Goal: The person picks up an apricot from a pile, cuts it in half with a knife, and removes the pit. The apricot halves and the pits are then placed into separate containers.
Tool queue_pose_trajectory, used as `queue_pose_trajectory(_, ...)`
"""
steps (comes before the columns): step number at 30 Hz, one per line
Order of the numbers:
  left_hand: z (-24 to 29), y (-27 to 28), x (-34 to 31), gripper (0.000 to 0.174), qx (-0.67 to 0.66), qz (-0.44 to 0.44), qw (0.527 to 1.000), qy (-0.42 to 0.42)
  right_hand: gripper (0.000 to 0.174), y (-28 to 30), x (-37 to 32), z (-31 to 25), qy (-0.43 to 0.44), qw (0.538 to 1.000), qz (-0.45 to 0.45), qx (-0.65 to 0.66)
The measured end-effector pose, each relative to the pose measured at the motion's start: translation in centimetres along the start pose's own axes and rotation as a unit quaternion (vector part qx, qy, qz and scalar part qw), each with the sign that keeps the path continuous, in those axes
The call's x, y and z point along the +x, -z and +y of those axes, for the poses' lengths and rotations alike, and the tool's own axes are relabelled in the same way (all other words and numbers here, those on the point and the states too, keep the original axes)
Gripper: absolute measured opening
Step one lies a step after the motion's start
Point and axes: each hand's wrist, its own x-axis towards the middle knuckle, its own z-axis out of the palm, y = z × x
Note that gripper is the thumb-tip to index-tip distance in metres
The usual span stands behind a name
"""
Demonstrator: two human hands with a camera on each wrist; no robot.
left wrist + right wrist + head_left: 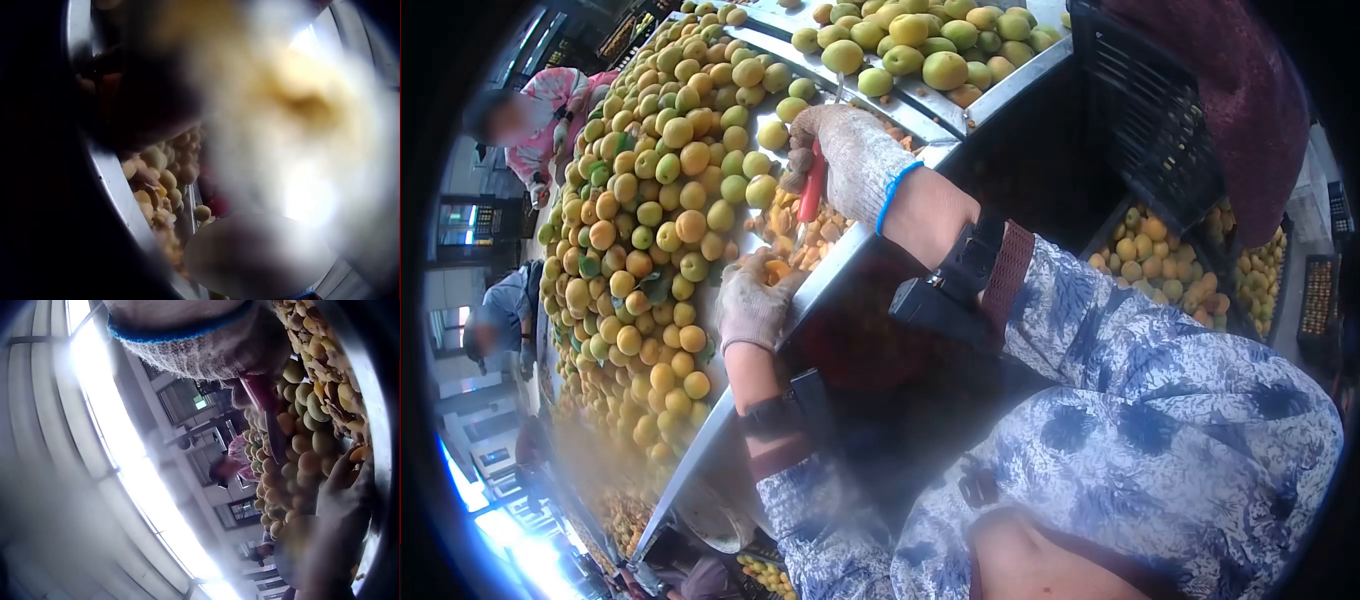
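My right hand point(852, 158), in a knitted glove with a blue cuff edge, grips the red handle of a knife point(810, 190). In the right wrist view the knife's blade point(275, 439) sticks out past the glove. Lower down, my gloved left hand point(750, 305) pinches an orange apricot point(777, 270) between thumb and fingers, close to the metal table's edge. Cut apricot pieces point(825, 248) lie in a pile between the two hands. In the left wrist view blur hides most of the left hand's grip.
A big heap of whole apricots point(665, 215) covers the table left of my hands. More fruit sits in a metal tray point(1020, 82) at the top. Black crates point(1145, 110) and fruit-filled bins stand at right. Other people point(555, 110) stand across the table.
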Motion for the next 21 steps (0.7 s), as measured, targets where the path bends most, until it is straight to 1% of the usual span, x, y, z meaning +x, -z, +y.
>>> queue_pose_trajectory(1, -0.1, -0.1, 0.2, 0.054, -0.003, -0.023, 1.0, -0.017, 0.01, 0.1, 0.0, -0.2, -0.01, 1.0, -0.003, 0.003)
queue_pose_trajectory(2, -0.3, -0.3, 0.3, 0.049, -0.006, -0.002, 0.999, -0.032, 0.007, 0.4, -0.2, -0.5, -0.004, 1.0, -0.028, -0.009)
queue_pose_trajectory(3, -0.6, -0.5, 0.2, 0.049, -0.004, -0.003, 1.0, -0.029, 0.007, 0.4, 0.0, -0.5, -0.007, 1.0, -0.029, -0.007)
queue_pose_trajectory(5, -1.3, -0.6, -0.4, 0.042, -0.071, 0.043, 0.996, -0.019, 0.013, -0.1, 0.6, -0.4, -0.037, 0.998, 0.027, 0.051)
queue_pose_trajectory(6, -2.4, -1.3, -0.2, 0.036, -0.068, 0.082, 0.994, -0.026, 0.014, -0.2, 0.8, -0.4, -0.053, 0.997, 0.027, 0.057)
queue_pose_trajectory(7, -3.3, -1.3, -0.4, 0.036, -0.066, 0.083, 0.994, -0.018, 0.015, -0.1, 0.7, -0.2, -0.045, 0.998, 0.013, 0.033)
queue_pose_trajectory(9, -4.9, -1.1, -1.6, 0.036, -0.186, 0.142, 0.972, 0.026, 0.006, -0.2, -0.1, 0.1, -0.031, 0.998, -0.011, 0.049)
queue_pose_trajectory(10, -5.6, -0.6, -2.8, 0.034, -0.253, 0.17, 0.952, 0.018, 0.007, -0.2, 0.1, 0.4, -0.058, 0.997, -0.014, 0.042)
queue_pose_trajectory(11, -6.6, 0.1, -4.3, 0.029, -0.274, 0.192, 0.942, 0.029, 0.007, 0.5, 0.4, 1.0, 0.015, 0.995, -0.059, -0.077)
queue_pose_trajectory(13, -9.6, 1.3, -8.4, 0.027, -0.207, 0.267, 0.941, 0.018, 0.006, 3.0, 3.6, 3.3, 0.109, 0.984, -0.101, -0.099)
queue_pose_trajectory(14, -11.6, 1.7, -10.9, 0.027, -0.215, 0.273, 0.936, 0.046, 0.008, 4.3, 5.1, 4.5, 0.155, 0.975, -0.119, -0.107)
queue_pose_trajectory(15, -13.9, 1.9, -13.5, 0.027, -0.224, 0.28, 0.931, 0.072, 0.012, 1.6, 1.6, 3.3, 0.046, 0.999, 0.004, -0.029)
queue_pose_trajectory(16, -16.7, 1.9, -16.2, 0.028, -0.2, 0.275, 0.934, 0.112, 0.01, 2.0, 2.2, 3.6, 0.032, 0.999, -0.01, -0.012)
queue_pose_trajectory(17, -18.6, 2.0, -19.0, 0.03, -0.234, 0.254, 0.921, 0.181, 0.01, 1.0, 1.9, 3.6, 0.025, 0.999, 0.038, -0.003)
queue_pose_trajectory(18, -21.3, 1.3, -22.1, 0.032, -0.18, 0.26, 0.928, 0.198, 0.01, 0.9, 1.6, 3.9, 0.024, 0.999, 0.033, -0.003)
queue_pose_trajectory(19, -24.3, 0.1, -25.3, 0.033, -0.158, 0.265, 0.922, 0.234, 0.011, 0.8, 1.6, 4.2, 0.03, 0.999, 0.035, 0.006)
queue_pose_trajectory(20, -25.0, -0.5, -28.6, 0.033, -0.178, 0.259, 0.91, 0.27, 0.012, 1.0, 1.0, 4.5, 0.039, 0.999, 0.015, -0.011)
queue_pose_trajectory(21, -25.4, -1.4, -31.6, 0.034, -0.168, 0.258, 0.899, 0.311, 0.013, 1.0, 0.4, 4.7, 0.052, 0.998, -0.01, -0.028)
